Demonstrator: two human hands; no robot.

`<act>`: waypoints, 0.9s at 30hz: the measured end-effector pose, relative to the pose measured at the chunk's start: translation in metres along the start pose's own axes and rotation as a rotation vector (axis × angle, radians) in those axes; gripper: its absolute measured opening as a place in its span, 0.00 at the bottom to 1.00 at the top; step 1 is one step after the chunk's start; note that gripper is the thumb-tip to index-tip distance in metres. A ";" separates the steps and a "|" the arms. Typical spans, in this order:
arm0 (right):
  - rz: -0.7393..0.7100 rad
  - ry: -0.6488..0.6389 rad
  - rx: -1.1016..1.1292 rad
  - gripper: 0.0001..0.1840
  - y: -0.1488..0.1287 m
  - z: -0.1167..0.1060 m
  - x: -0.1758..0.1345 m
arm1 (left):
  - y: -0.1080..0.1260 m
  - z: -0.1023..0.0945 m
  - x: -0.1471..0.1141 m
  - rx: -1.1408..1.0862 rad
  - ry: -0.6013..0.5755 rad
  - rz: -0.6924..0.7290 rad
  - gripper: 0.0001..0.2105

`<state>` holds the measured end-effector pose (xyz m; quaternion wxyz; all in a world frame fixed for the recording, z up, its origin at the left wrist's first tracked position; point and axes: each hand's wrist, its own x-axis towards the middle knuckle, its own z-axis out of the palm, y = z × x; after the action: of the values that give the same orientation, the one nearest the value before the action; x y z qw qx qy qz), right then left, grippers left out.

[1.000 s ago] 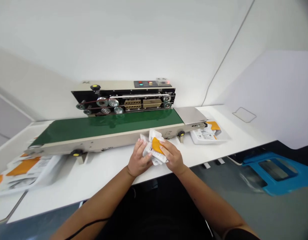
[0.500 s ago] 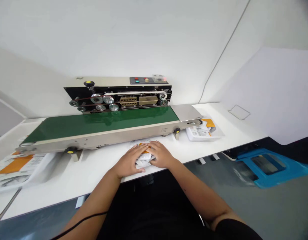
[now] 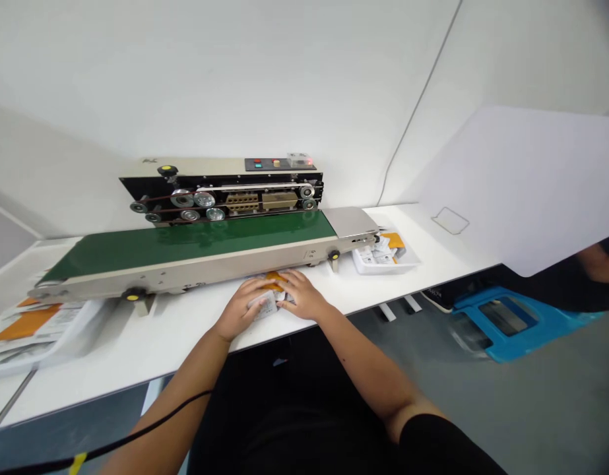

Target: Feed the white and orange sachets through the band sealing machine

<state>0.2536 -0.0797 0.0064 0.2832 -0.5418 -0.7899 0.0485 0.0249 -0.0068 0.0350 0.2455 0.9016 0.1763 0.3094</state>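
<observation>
A small pile of white and orange packets [image 3: 265, 305] lies on the white table, close to its front edge and just in front of the conveyor. From the left side, my left hand [image 3: 236, 309] grips the pile, thumb on the near packet and fingers curled over the far side. On the opposite side, my right hand [image 3: 304, 297] has its fingers bent over the top and its thumb against the pile. Both hands cover part of the packets, so their number cannot be made out.
Behind the packets stands a band sealing machine [image 3: 264, 201] with a green conveyor belt [image 3: 200, 241]. A white bin [image 3: 390, 267] of packets sits to its right, a larger one [image 3: 84, 333] to its left. A blue plastic stool [image 3: 526, 326] and another person's arm [image 3: 601, 264] appear at right.
The view has shifted a little to the right. My hands have moved over the packets, whose pile looks flatter, with the white front packet more exposed. A person's arm has appeared at far right.
</observation>
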 end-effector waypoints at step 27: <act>-0.041 0.415 0.166 0.25 -0.014 0.005 -0.027 | 0.010 0.015 -0.019 0.124 0.211 0.079 0.12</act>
<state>0.2459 -0.1082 -0.0029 0.4843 -0.4989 -0.7187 -0.0050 0.0217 -0.0285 0.0211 0.1567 0.8839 0.1842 0.4003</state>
